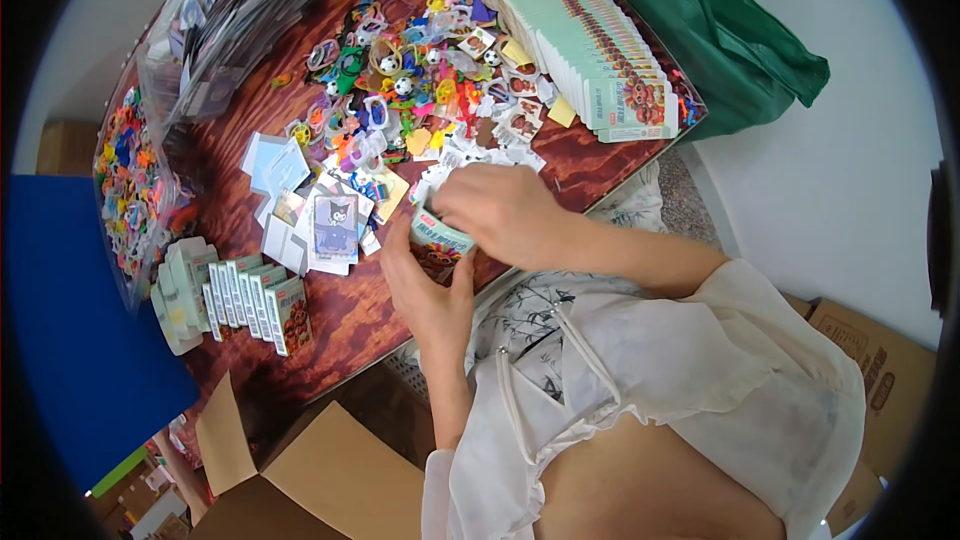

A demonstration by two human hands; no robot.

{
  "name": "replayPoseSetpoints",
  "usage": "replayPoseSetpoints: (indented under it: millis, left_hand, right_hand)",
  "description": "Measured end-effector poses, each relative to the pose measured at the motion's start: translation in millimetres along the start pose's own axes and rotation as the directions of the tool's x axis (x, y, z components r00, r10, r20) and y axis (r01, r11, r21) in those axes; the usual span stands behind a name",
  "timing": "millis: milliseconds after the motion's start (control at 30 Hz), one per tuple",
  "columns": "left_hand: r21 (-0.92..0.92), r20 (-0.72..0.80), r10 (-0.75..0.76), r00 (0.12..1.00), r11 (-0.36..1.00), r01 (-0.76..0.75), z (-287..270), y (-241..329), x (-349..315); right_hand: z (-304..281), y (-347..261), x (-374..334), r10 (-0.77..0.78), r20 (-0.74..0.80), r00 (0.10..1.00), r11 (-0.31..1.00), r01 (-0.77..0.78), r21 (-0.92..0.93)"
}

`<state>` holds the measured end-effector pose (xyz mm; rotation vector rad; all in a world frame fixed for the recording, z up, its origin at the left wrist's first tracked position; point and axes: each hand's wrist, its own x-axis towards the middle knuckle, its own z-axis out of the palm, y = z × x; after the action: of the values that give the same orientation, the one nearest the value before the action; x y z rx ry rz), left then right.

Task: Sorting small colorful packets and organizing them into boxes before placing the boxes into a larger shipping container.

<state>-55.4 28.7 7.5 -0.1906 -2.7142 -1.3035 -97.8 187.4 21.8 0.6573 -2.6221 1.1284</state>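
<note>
Close to the table's near edge, my left hand (432, 302) is wrapped around a small pale-green printed box (440, 235) and holds it tilted. My right hand (510, 212) is bent over the box's top, its fingers curled down into the opening. Whatever those fingertips pinch is hidden. Just beyond lies a heap of small colourful plastic trinkets (400, 90), with rings, tiny footballs and charms among them. Left of the box, picture cards (335, 225) are spread in a loose pile.
Upright filled boxes (265, 302) stand in a row at the left. A long fan of flat pale-green cartons (590, 50) lies far right beside a green bag (720, 45). Clear bags hold trinkets (130, 195) and cards (215, 50). An open cardboard box (340, 455) sits below the table edge.
</note>
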Motion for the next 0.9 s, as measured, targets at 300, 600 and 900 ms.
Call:
replayPoseSetpoints:
  millis: [300, 600, 900]
  left_hand:
    - [-0.301, -0.164, -0.181, 0.970, 0.945, 0.125, 3.1, -17.4, -12.0]
    - [-0.631, -0.105, -0.274, 0.956, 0.761, 0.149, 5.3, -0.3, -17.2]
    - [-0.672, 0.035, -0.249, 0.968, 0.711, 0.207, -2.1, -6.8, -22.4]
  right_hand:
    - [-11.2, 1.1, -12.2, 0.081, -0.065, 0.995, 0.924, -0.051, 0.380]
    - [-1.8, 9.4, -7.7, 0.265, 0.097, 0.959, 0.661, -0.254, 0.706]
    - [-7.3, 16.4, -18.7, 0.210, 0.234, 0.949, 0.608, -0.314, 0.729]
